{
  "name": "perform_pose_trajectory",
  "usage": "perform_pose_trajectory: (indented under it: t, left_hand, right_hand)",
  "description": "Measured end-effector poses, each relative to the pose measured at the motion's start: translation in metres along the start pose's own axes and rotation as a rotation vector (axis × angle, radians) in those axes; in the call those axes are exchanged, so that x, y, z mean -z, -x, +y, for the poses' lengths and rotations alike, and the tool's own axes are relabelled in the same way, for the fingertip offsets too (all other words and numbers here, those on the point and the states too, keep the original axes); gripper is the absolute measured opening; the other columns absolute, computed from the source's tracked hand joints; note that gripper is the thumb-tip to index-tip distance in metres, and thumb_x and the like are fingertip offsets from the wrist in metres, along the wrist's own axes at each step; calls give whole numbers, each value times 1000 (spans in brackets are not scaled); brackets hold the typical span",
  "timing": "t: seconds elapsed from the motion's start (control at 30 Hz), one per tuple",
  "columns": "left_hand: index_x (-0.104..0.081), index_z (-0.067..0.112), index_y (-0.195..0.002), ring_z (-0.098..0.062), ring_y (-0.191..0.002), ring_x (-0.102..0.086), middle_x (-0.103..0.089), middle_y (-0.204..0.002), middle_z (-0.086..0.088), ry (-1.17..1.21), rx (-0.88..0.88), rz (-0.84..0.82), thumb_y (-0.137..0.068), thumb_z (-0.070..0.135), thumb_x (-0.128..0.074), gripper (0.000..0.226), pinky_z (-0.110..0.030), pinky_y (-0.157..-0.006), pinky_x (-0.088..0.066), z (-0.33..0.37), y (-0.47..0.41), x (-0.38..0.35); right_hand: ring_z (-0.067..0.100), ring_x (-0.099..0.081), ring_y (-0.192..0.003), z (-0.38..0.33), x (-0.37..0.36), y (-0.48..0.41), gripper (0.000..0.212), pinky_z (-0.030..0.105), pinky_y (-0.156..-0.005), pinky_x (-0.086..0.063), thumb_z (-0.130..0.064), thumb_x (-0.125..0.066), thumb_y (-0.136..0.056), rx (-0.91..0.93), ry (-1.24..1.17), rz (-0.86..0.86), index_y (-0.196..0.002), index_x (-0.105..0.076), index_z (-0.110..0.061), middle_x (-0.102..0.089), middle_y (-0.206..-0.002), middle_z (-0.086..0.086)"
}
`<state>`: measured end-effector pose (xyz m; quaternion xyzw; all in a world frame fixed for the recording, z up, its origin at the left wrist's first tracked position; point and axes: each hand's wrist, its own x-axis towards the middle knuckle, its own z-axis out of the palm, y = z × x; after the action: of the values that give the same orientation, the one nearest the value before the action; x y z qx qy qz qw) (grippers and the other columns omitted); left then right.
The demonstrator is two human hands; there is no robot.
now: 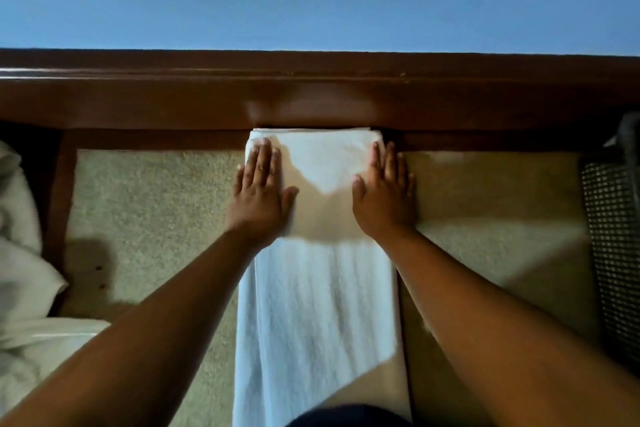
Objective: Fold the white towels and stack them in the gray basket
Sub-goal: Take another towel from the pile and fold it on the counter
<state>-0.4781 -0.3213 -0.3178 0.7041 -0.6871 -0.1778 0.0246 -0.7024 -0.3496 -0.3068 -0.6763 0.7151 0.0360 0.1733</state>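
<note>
A white towel (318, 291) lies as a long narrow strip down the middle of the beige padded surface (149, 218), its far end doubled back into a thicker folded part. My left hand (260, 191) lies flat on the left side of that folded part, fingers straight. On the right side of it my right hand (385, 192) presses flat, its outer fingers reaching over the towel's edge. The gray basket (611, 253), with a woven mesh wall, stands at the right edge of view, partly cut off.
A pile of crumpled white towels (20, 274) sits at the left edge. A dark brown wooden rail (311, 94) runs across behind the towel, with a blue wall above it. Dark clothing shows at the bottom centre.
</note>
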Motion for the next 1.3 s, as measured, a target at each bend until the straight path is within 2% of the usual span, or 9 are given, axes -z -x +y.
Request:
perform_pose_trajectory:
  t: [0.13, 0.23, 0.5, 0.6, 0.7, 0.93, 1.07, 1.17, 1.3]
  left_hand:
    - [17, 22, -159, -22, -151, 27, 33, -162, -2, 31, 47, -148, -92, 70, -9, 86, -43, -124, 0, 0, 108, -11]
    - [24, 25, -155, -24, -152, 20, 38, -160, 2, 73, 117, -231, -91, 74, -14, 90, -43, -124, -8, -2, 189, -27]
    - [-15, 12, -159, -32, -134, -45, -40, -152, -16, 612, 495, -215, -84, 41, -79, 102, -42, -109, -40, 23, 353, -32]
    - [-45, 13, -136, -22, -99, -62, -62, -113, -2, 708, 620, -147, -78, 33, -85, 74, -29, -78, -48, 26, 373, -31]
    - [-61, 14, -112, -9, -82, -65, -66, -92, 10, 741, 688, -146, -74, 38, -88, 53, -22, -65, -47, 26, 384, -30]
    - [-77, 13, -96, -9, -82, -75, -79, -84, 6, 840, 739, -496, -54, 45, -98, 57, -37, -84, -60, 17, 415, -46]
    - [-78, 9, -97, -14, -82, -76, -79, -86, 1, 973, 744, -490, -45, 43, -99, 65, -37, -82, -61, 23, 417, -36]
    - [-79, 1, -92, -24, -85, -76, -78, -89, -13, 1161, 699, -452, -43, 33, -99, 63, -39, -80, -61, 36, 408, -6]
    - [-72, -8, -107, -46, -99, -70, -72, -106, -30, 1545, 711, -340, -50, 24, -91, 68, -49, -87, -58, 49, 391, 33]
  right_hand:
    - [34, -13, -151, 26, 12, 77, 82, 49, -119, -23, -53, -31, -89, 93, -45, -196, -160, -7, -21, -7, -166, 13]
    - [35, -23, -147, 47, 7, 144, 89, 42, -117, -29, -54, -52, -91, 49, -49, -291, -159, -11, -16, -14, -163, 14]
    - [26, -41, -139, 90, -30, 310, 85, 26, -109, -30, -42, -69, -90, -221, -319, -499, -154, -24, -7, -37, -154, 14]
    - [23, -44, -139, 100, -35, 339, 84, 23, -108, -32, -39, -69, -90, -249, -359, -557, -154, -25, -7, -41, -154, 11]
    - [22, -49, -134, 106, -40, 354, 80, 22, -103, -36, -31, -74, -87, -293, -433, -511, -151, -34, -4, -47, -150, 11]
    - [9, -64, -83, 112, -35, 365, 34, 26, -79, -56, -20, -83, -79, -363, -576, -634, -105, -63, -11, -71, -106, 4]
    - [0, -58, -68, 109, -27, 370, 32, 7, -52, -42, -31, -82, -78, -327, -485, -788, -99, -69, -12, -65, -85, -6]
    - [6, -57, -60, 103, -15, 369, 23, 21, -55, -42, -21, -77, -84, -307, -671, -676, -65, -66, -13, -63, -62, -11]
    - [10, -72, -88, 93, 25, 361, 14, 18, -72, -52, -23, -68, -92, -378, -1027, -538, -85, -77, -14, -77, -84, -5]
